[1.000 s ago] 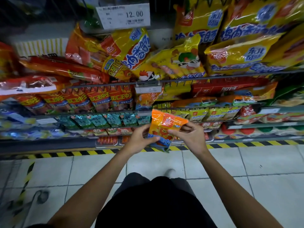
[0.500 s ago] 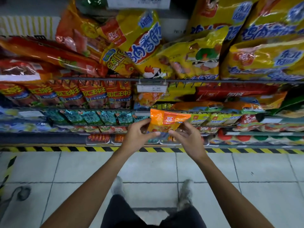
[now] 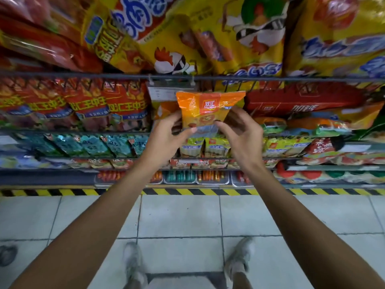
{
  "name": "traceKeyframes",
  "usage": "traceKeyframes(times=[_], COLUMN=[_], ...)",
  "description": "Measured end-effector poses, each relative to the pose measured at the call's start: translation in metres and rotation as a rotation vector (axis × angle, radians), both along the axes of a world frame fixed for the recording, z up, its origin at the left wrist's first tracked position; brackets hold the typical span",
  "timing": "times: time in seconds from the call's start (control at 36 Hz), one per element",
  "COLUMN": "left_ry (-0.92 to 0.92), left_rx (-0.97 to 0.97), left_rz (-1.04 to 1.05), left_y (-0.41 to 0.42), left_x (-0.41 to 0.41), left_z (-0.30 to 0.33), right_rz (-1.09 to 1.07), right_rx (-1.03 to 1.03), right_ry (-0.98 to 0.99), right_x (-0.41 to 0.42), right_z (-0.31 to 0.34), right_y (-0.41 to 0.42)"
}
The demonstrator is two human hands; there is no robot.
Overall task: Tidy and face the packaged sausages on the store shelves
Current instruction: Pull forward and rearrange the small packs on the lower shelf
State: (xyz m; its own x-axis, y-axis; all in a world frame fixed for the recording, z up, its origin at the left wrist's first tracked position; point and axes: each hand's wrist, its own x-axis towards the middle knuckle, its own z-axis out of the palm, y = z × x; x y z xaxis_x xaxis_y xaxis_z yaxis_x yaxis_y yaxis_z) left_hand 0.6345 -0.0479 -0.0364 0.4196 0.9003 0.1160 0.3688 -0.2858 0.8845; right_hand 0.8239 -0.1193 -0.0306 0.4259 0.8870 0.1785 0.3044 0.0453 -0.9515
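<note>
Holding one glossy orange plastic sausage packet [image 3: 208, 110] up against the 2nd shelf row: left hand [image 3: 166, 138] pinches its lower left edge w/ thumb and fingers, right hand [image 3: 239, 132] has fingers curled at its lower right edge, thumb tip on the clear bottom strip. Packet upright, logo facing out, top edge just under the grey wire shelf rail [image 3: 208, 77].

Surroundings:
- Behind packet: white price tag [image 3: 162, 92] clipped to rail, partly covered by packet's top left corner.
- Left of packet: red sausage packs w/ yellow lettering [image 3: 87, 105], 4 visible, leaning in a row.
- Right: long red carton-style pack [image 3: 302, 103], 1, lying flat; orange and green packs below it, count unclear.
- Above rail: large yellow bags w/ rooster print [image 3: 208, 38], approx. 4, overhanging the rail.
- Next row down: teal packets [image 3: 93, 144], approx. 5; yellow-green packs [image 3: 206, 147], 2 directly beneath the hands.
- Lowest row: metal trays of loose sausages [image 3: 212, 176], blurred.

Room: shelves packed edge to edge. Yellow-black hazard strip [image 3: 208, 191] marks shelf base; pale tiled floor [image 3: 187, 215] open in front, 2 white shoes [image 3: 133, 263] on it.
</note>
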Motion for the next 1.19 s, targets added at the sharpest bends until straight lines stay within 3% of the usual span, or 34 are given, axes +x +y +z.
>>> traceKeyframes(times=[0.17,0.42,0.61,0.78,1.08,1.19], left_ry=[0.159,0.014,-0.031,0.093,0.177,0.046], left_rx=[0.263,0.377,0.358,0.264,0.087,0.178], left_rz=[0.105,0.306,0.325,0.269,0.112,0.247], left_y=[0.001,-0.011,-0.007,-0.010,-0.014,-0.022], left_x=[0.007,0.020,0.014,0.012,0.006,-0.020], left_z=[-0.010,-0.046,-0.050,-0.069,-0.071,-0.068], right_rz=[-0.050,-0.037,-0.015,-0.002,0.006,-0.003], right_rx=[0.033,-0.025,-0.027,-0.083,-0.178,-0.174], right_ry=[0.000,0.014,-0.213,-0.419,-0.459,-0.251], right_x=[0.004,0.008,0.009,0.002,0.001,-0.005], right_z=[-0.027,-0.048,-0.048,-0.053,-0.056,-0.061], right_y=[0.012,0.025,0.032,0.035,0.031,0.021])
